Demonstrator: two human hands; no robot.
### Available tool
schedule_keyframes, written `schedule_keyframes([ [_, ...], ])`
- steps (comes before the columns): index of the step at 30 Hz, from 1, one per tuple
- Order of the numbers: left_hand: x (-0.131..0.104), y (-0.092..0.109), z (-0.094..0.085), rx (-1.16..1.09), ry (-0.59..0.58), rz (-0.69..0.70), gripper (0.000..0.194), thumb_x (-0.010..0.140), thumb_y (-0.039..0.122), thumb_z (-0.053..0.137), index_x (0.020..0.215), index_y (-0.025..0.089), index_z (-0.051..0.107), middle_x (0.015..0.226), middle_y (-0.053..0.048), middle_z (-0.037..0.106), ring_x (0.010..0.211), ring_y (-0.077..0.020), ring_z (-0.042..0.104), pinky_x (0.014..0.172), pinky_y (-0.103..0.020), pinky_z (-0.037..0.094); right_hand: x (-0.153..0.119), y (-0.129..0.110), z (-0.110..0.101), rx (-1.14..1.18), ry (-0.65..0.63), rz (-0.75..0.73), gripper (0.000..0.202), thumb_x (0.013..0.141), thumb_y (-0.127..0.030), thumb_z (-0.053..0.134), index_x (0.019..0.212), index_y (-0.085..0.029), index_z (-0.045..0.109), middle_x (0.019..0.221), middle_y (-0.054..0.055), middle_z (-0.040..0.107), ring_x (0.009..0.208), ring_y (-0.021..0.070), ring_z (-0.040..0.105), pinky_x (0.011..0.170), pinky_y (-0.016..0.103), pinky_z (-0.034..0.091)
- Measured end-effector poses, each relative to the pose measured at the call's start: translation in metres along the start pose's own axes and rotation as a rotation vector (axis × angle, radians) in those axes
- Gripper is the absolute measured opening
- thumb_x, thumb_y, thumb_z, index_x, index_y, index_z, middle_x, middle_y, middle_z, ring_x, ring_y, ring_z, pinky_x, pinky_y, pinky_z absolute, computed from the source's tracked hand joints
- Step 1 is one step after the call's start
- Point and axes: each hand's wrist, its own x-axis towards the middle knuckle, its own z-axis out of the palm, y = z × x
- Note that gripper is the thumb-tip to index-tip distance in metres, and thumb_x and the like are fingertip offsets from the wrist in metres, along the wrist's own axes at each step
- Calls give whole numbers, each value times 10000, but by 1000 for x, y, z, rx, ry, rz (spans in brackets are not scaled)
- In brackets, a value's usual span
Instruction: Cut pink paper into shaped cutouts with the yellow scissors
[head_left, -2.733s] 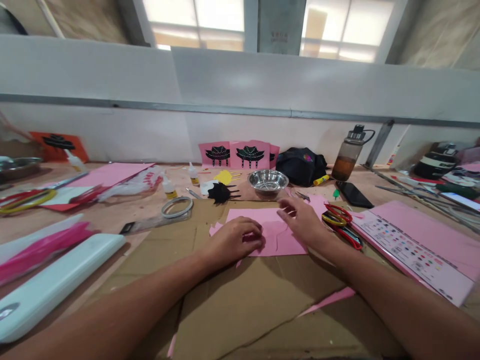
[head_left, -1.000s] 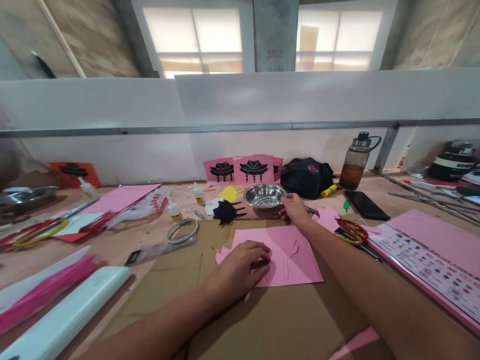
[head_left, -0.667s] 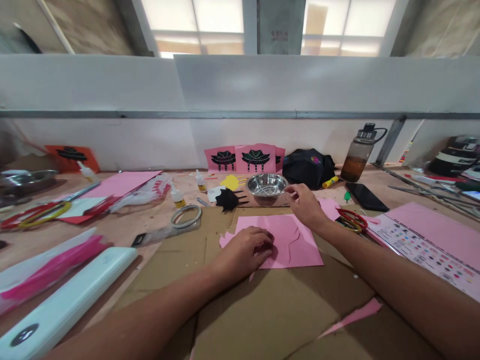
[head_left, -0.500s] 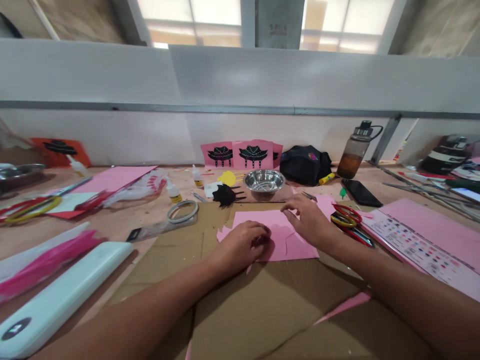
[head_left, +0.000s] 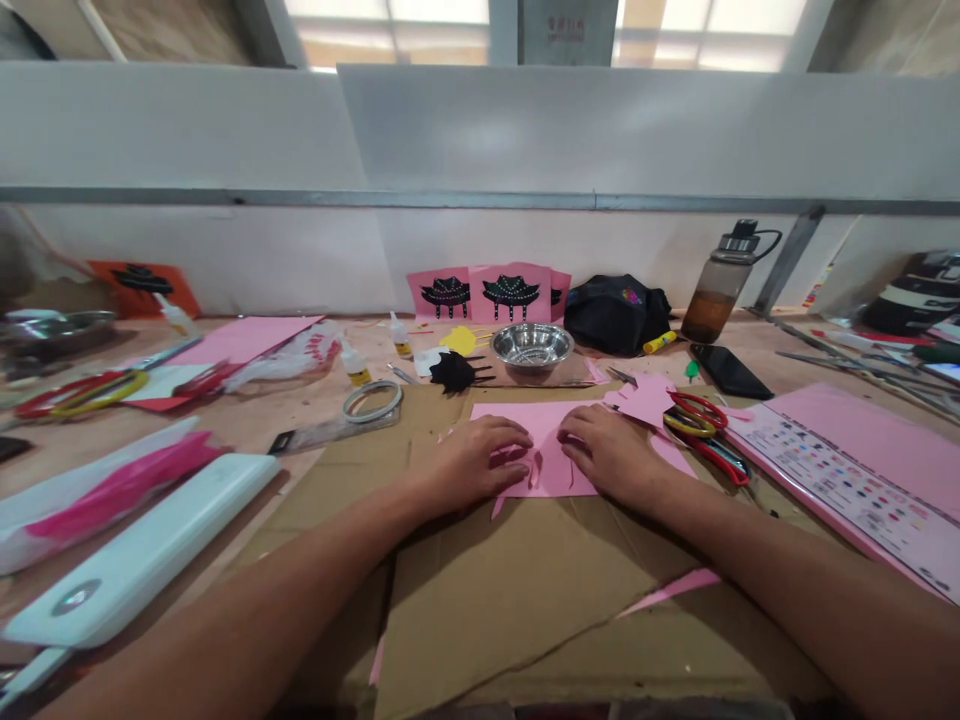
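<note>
A pink paper sheet (head_left: 544, 420) lies on the brown cardboard under both hands. Narrow cut strips of pink paper (head_left: 534, 470) stand up a little between my fingers. My left hand (head_left: 480, 460) rests over the sheet's left part, its fingers bent and the thumb below them, gripping the paper. From the other side, my right hand (head_left: 607, 450) bends its fingers onto the sheet's right part. The exact grip under the fingertips is hidden. Beside my right hand lies a pink paper cutout (head_left: 643, 398), near red- and yellow-handled scissors (head_left: 694, 418).
Brown cardboard (head_left: 480, 610) covers the table in front. A steel bowl (head_left: 532, 347), black paper cutout (head_left: 453, 372), glue bottles (head_left: 401, 337) and tape ring (head_left: 373, 401) stand behind. On the right are a phone (head_left: 729, 371), bottle (head_left: 716, 290) and printed pink pack (head_left: 855, 470).
My right hand has come down and toward me onto the pink sheet. A pink cutout now lies to the right, near the scissors. The view has tilted slightly downward.
</note>
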Motion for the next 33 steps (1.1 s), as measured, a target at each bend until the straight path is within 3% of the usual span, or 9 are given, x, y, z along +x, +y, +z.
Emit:
schedule_keyframes([
  [6, 3, 1, 2, 13, -29, 29, 244, 932, 345, 546, 1036, 202, 713, 1107, -76, 736, 1023, -208, 655, 953, -356, 490, -2, 0, 4, 12, 131, -28, 266, 973, -264, 508, 1093, -159, 720, 1182, 139, 673, 1072, 227, 609, 978, 383, 455],
  [12, 1, -8, 2, 19, 118, -108, 253, 908, 293, 531, 1060, 200, 710, 1127, -72, 733, 1049, -209, 658, 969, -363, 499, -1, 1, 2, 22, -18, -73, 251, 965, -297, 537, 1071, -175, 728, 1110, 119, 697, 1060, 232, 609, 962, 386, 448],
  [19, 1, -13, -16, 41, 196, -277, 197, 852, 257, 557, 958, 219, 719, 1036, -43, 757, 937, -201, 684, 874, -356, 545, -1, -1, 0, -4, -21, -83, 255, 966, -282, 517, 1048, -174, 733, 1150, 129, 686, 1046, 237, 610, 942, 388, 461],
  [21, 1, -15, -15, 23, 166, -250, 191, 854, 256, 556, 948, 225, 719, 1027, -36, 757, 919, -189, 686, 855, -334, 547, -1, -1, 0, -12, -20, -78, 251, 961, -272, 519, 1050, -176, 734, 1162, 127, 684, 1048, 235, 612, 937, 380, 467],
  [26, 1, -21, -6, 25, -4, -10, 206, 899, 258, 528, 946, 213, 723, 1053, -47, 739, 966, -171, 671, 906, -305, 515, -1, 0, 3, 4, -15, -81, 263, 964, -268, 504, 1062, -177, 731, 1162, 119, 689, 1052, 236, 618, 938, 383, 474],
  [33, -1, -23, -4, 48, -2, 7, 192, 918, 278, 545, 959, 208, 719, 1045, -56, 732, 951, -178, 659, 881, -319, 508, -2, 7, -2, 75, 160, 29, 264, 953, -248, 507, 1082, -152, 716, 1155, 124, 698, 1058, 238, 634, 977, 396, 483],
])
